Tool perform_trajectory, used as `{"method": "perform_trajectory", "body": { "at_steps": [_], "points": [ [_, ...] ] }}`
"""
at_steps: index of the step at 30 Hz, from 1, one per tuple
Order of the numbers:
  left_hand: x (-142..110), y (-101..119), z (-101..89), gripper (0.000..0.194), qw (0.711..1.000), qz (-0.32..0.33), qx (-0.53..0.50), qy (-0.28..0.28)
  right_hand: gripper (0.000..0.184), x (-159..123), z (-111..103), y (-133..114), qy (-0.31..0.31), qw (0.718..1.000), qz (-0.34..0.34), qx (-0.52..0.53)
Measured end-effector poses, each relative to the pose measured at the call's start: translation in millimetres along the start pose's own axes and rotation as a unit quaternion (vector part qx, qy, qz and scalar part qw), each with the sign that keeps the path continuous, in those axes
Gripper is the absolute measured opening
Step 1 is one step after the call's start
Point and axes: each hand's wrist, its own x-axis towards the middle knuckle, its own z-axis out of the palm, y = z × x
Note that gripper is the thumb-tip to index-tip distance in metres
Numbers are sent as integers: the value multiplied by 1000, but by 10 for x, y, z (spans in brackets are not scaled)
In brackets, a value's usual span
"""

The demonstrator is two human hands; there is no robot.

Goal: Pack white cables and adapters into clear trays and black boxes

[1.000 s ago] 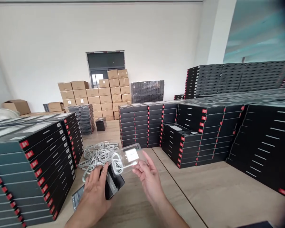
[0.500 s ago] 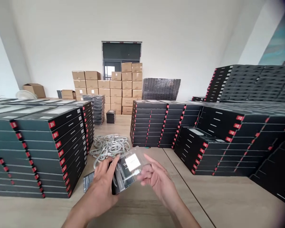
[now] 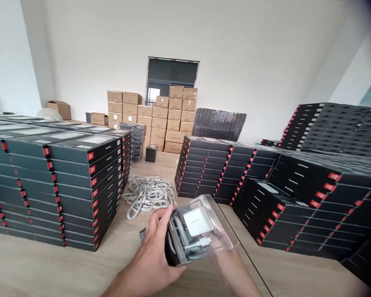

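My left hand (image 3: 156, 247) is closed around a black box (image 3: 173, 245), thumb below and fingers over the top. A clear plastic tray (image 3: 224, 231) sticks out of the box's right side, tilted up towards me. In it lie a white charger (image 3: 198, 221) and a white cable end with its plug (image 3: 202, 242). My right hand (image 3: 224, 258) is under and behind the tray's right part, against it; its fingers are mostly hidden by the plastic. Just beyond the box, a heap of coiled white cables (image 3: 151, 194) rests on the table (image 3: 136, 264).
Tall stacks of black boxes with red tabs (image 3: 71, 189) stand at left, and more stacks (image 3: 216, 169) at centre right. A lower stack (image 3: 268, 210) is nearer on the right. Brown cartons (image 3: 160, 117) are piled at the back. A seam runs across the table at right.
The clear tray now protrudes further from the black box towards the right. My right hand has moved from beside the tray to behind it. The view has shifted left and tilted.
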Motion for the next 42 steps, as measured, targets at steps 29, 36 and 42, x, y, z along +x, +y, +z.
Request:
{"method": "perform_trajectory", "body": {
  "at_steps": [29,36,42],
  "points": [
    [69,-170,-136,8,968,51,-207,132,7,-138,125,-131,5,963,-206,-176],
    [77,-107,-284,16,979,100,-157,84,10,-138,172,-271,-14,950,-235,-204],
    [104,-87,-294,20,982,110,-127,88,12,-121,180,-368,-21,941,-254,-221]
  ]
}}
